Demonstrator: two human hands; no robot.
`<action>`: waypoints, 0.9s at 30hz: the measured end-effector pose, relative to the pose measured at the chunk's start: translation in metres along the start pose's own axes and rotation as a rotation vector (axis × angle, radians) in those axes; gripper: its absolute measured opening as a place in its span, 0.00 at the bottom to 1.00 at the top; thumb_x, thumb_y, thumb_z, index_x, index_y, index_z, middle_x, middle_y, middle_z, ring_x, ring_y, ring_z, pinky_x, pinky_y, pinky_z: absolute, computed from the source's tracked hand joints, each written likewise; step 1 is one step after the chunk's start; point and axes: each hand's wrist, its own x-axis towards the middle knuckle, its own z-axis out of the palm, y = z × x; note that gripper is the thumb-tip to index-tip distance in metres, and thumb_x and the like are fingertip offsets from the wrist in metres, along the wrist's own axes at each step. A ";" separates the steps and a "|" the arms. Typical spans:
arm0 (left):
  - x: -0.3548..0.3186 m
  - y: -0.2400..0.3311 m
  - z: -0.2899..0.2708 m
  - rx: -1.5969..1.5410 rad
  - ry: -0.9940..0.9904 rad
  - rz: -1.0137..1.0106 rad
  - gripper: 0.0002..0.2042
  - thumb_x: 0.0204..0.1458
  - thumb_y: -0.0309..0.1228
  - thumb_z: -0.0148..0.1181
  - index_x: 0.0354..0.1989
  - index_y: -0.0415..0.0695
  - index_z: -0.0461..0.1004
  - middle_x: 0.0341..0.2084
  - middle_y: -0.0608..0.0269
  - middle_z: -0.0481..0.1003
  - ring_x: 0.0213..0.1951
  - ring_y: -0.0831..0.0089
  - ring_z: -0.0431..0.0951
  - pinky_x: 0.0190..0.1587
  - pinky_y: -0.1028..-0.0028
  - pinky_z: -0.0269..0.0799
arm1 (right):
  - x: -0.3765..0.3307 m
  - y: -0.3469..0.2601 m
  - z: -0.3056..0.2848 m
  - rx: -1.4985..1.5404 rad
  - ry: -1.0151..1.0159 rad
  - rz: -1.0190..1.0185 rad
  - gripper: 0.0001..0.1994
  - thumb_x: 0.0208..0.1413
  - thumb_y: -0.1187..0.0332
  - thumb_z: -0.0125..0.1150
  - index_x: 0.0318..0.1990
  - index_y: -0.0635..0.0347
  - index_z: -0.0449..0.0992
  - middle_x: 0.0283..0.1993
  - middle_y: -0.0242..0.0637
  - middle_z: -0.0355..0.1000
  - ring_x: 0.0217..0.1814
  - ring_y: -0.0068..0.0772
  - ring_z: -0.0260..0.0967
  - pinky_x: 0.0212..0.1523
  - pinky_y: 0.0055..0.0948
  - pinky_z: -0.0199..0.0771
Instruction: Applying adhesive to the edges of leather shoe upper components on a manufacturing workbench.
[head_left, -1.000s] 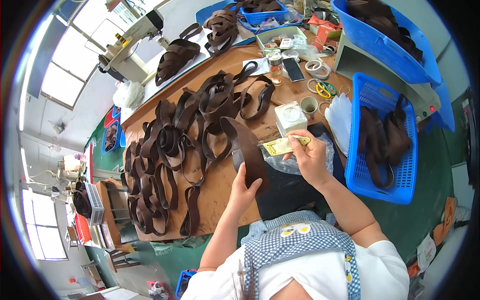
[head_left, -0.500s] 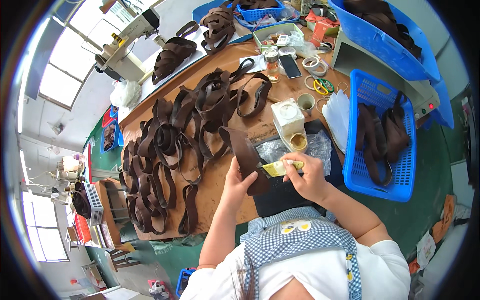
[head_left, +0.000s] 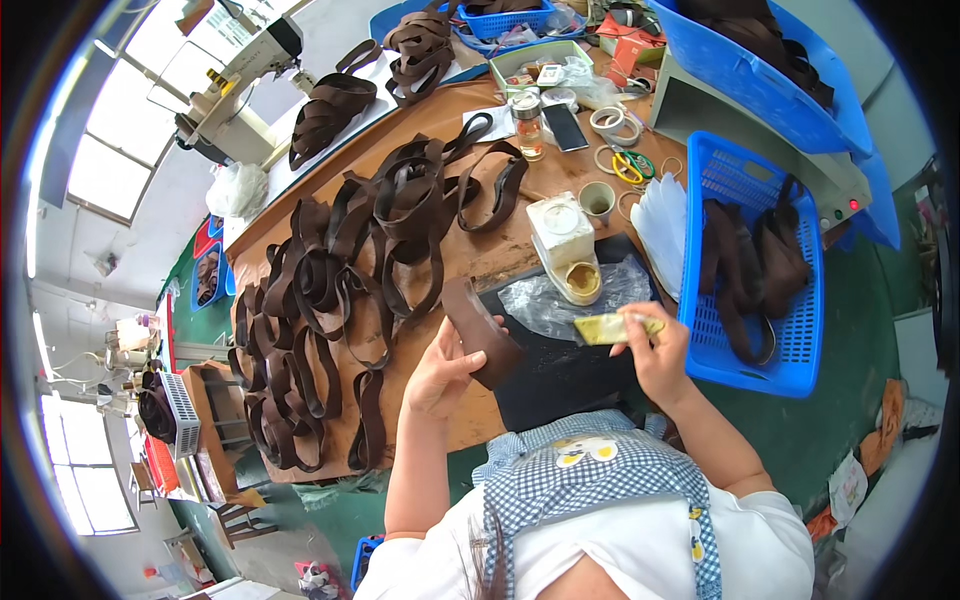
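Note:
In my left hand [head_left: 441, 372] is a brown strap [head_left: 482, 335], curved and wide, gripped near its lower end between thumb and fingers. My right hand [head_left: 655, 352] pinches a flat brush [head_left: 615, 328] with a yellowish handle, its bristles pointing left. The brush is apart from the strap, over a black mat [head_left: 560, 385] with crumpled clear plastic [head_left: 545, 305] on it. Just beyond the brush stands a small open pot [head_left: 582, 280] with yellowish contents, beside a white block-shaped container [head_left: 560, 228].
Many brown straps [head_left: 330, 280] lie heaped in loops across the table's left. A blue basket [head_left: 755, 365] holding brown pieces stands at the right. Farther back are a glass jar [head_left: 527, 125], a phone [head_left: 566, 128], tape rolls [head_left: 615, 124], scissors [head_left: 632, 166] and a cup [head_left: 597, 200].
The brush has left the strap and moved right with my right hand. My left hand has shifted slightly left with the strap, whose face now tilts differently.

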 end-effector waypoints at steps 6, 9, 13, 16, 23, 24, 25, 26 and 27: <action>-0.008 -0.008 -0.012 -0.135 0.057 -0.160 0.29 0.47 0.22 0.64 0.61 0.34 0.63 0.54 0.55 0.72 0.55 0.67 0.74 0.61 0.69 0.66 | 0.046 0.061 0.004 -0.308 0.148 0.064 0.06 0.61 0.72 0.55 0.39 0.64 0.76 0.29 0.43 0.76 0.24 0.34 0.76 0.26 0.30 0.74; -0.001 -0.013 -0.006 -0.195 0.038 -0.140 0.30 0.47 0.21 0.64 0.61 0.34 0.63 0.55 0.54 0.72 0.56 0.67 0.74 0.61 0.71 0.66 | 0.067 0.117 0.021 -0.515 0.140 -0.121 0.04 0.57 0.69 0.57 0.36 0.58 0.76 0.34 0.44 0.76 0.36 0.51 0.74 0.37 0.43 0.74; -0.011 -0.017 0.000 -0.074 0.040 -0.111 0.30 0.47 0.22 0.65 0.61 0.34 0.63 0.57 0.53 0.71 0.56 0.67 0.73 0.61 0.71 0.66 | 0.079 0.139 0.031 -0.621 0.077 -0.195 0.05 0.58 0.67 0.57 0.36 0.57 0.75 0.35 0.42 0.76 0.36 0.50 0.74 0.36 0.44 0.73; -0.021 -0.025 -0.015 -0.053 0.110 -0.168 0.30 0.47 0.21 0.64 0.61 0.35 0.63 0.58 0.53 0.70 0.57 0.67 0.72 0.62 0.71 0.65 | 0.077 0.133 0.029 -0.649 0.055 -0.169 0.05 0.57 0.70 0.57 0.38 0.58 0.76 0.37 0.43 0.76 0.38 0.51 0.74 0.38 0.43 0.73; -0.036 -0.032 -0.019 0.058 0.199 0.103 0.26 0.47 0.16 0.62 0.57 0.35 0.67 0.51 0.58 0.74 0.51 0.71 0.75 0.59 0.74 0.65 | 0.055 0.115 0.017 -0.644 0.085 -0.173 0.03 0.56 0.72 0.56 0.36 0.60 0.75 0.33 0.47 0.75 0.36 0.54 0.74 0.36 0.43 0.73; -0.036 -0.032 -0.017 0.058 0.209 0.114 0.26 0.47 0.16 0.62 0.57 0.35 0.67 0.51 0.58 0.74 0.51 0.71 0.75 0.59 0.74 0.65 | 0.051 0.115 0.016 -0.629 0.111 -0.166 0.03 0.56 0.72 0.56 0.34 0.58 0.74 0.32 0.46 0.75 0.35 0.53 0.74 0.35 0.44 0.73; -0.032 -0.032 -0.015 0.150 0.243 0.150 0.23 0.48 0.16 0.62 0.55 0.36 0.68 0.49 0.61 0.75 0.49 0.74 0.75 0.55 0.77 0.67 | 0.048 0.120 0.013 -0.615 0.081 -0.082 0.04 0.57 0.72 0.55 0.33 0.61 0.74 0.28 0.45 0.76 0.32 0.46 0.76 0.30 0.38 0.75; -0.031 -0.030 -0.015 0.242 0.290 0.187 0.20 0.49 0.17 0.63 0.52 0.36 0.70 0.46 0.64 0.75 0.46 0.77 0.75 0.51 0.79 0.68 | 0.046 0.114 0.014 -0.604 0.066 -0.092 0.04 0.57 0.72 0.55 0.33 0.61 0.74 0.28 0.45 0.76 0.32 0.46 0.76 0.30 0.38 0.75; -0.031 -0.029 -0.017 0.333 0.326 0.158 0.17 0.52 0.21 0.64 0.52 0.37 0.72 0.45 0.67 0.75 0.45 0.80 0.74 0.51 0.79 0.68 | 0.045 0.105 0.014 -0.380 0.036 0.100 0.06 0.58 0.72 0.54 0.33 0.63 0.74 0.26 0.42 0.75 0.31 0.40 0.77 0.28 0.34 0.76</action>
